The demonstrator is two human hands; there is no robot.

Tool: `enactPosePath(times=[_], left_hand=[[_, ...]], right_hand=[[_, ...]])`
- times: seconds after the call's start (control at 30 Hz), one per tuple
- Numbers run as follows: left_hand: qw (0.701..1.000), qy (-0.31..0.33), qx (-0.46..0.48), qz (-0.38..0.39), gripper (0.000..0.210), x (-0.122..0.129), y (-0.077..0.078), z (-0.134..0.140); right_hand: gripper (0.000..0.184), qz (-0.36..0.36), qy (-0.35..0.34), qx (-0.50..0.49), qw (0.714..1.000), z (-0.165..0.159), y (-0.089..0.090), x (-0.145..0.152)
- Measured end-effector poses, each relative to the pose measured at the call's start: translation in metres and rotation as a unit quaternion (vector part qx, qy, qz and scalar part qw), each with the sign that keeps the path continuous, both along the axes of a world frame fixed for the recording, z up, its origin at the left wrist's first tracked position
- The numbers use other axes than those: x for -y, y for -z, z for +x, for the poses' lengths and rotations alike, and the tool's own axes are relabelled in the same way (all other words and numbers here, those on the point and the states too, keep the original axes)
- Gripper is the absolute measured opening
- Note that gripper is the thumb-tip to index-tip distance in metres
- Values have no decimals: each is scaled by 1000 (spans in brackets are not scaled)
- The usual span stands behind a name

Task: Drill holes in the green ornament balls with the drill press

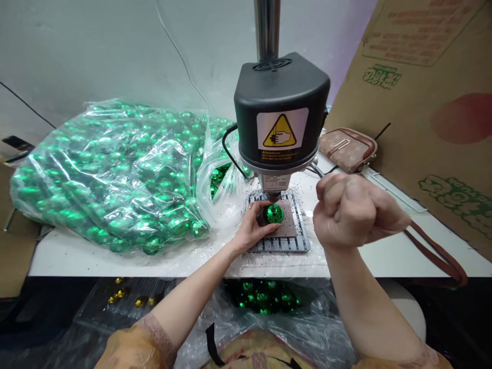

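Note:
My left hand (251,225) holds a shiny green faceted ball (274,212) on a brown pad on the ribbed base plate (286,245) of a small bench drill press (281,118). The ball sits right under the drill tip. My right hand (353,210) is clenched in a fist around the press's lever handle, to the right of the machine head. A ring shows on a finger of the left hand.
A large clear plastic bag (115,174) full of green balls lies on the white table (392,253) at left. A brown patterned purse (348,148) with a strap and a cardboard sheet (430,102) stand at right. Another bag of green balls (265,297) sits below the table edge.

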State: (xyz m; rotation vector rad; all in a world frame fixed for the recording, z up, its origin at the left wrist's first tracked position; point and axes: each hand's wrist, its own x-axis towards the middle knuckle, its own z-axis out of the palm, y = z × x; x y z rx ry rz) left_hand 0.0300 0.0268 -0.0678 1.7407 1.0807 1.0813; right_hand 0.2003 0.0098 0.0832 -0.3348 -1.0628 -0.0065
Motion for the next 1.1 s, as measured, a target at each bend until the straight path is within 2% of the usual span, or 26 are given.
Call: enactPosePath(times=[0.07,0.1,0.2,0.3,0.37,0.4,0.47,0.57,0.63,0.7,0.8,0.87,0.97,1.0,1.03,1.1], left_hand=[[1000,0,1,1,59,-1,0,0],[1000,1,1,0,59,-1,-1,1],[1000,-5,6,4,59,1,-5,3],[997,-59,-2,51,53,19,-13,2],[991,-69,-27,107,49,43,-15,-5],[989,-47,-47,135,48,58,-14,-9],[975,44,-101,192,53,91,-10,-21],[920,177,-211,279,56,136,4,-37],[890,210,-269,303,55,152,12,-43],[875,206,-273,343,50,153,14,-47],[850,168,-232,442,37,122,0,-55],[854,118,-261,435,33,80,-20,-66],[871,22,-366,328,50,3,-56,-88],[860,-22,-451,237,51,-21,-67,-95],[835,-57,-529,139,50,-42,-76,-101],[791,-94,-604,17,43,-73,-88,-111]], right_hand=[[46,-38,4,-24,999,-1,-19,-2],[48,-84,-1,-50,995,-1,-29,-3],[47,-155,-30,-52,986,2,-54,-9],[47,-181,-45,-54,981,3,-65,-13],[46,-164,-50,-60,983,2,-65,-13],[46,-157,-50,-60,985,1,-64,-13],[44,-154,-45,-57,985,1,-62,-12],[45,-156,-39,-48,986,1,-61,-12],[46,-152,-35,-46,987,2,-60,-12],[45,-160,-24,-47,986,3,-59,-12],[45,-164,-16,-43,985,2,-57,-11],[46,-159,-16,-40,986,1,-57,-10],[46,-153,-13,-43,987,1,-56,-11],[47,-152,-12,-45,987,1,-56,-11],[48,-150,-13,-46,987,1,-56,-12],[49,-149,-15,-48,988,1,-56,-12]])
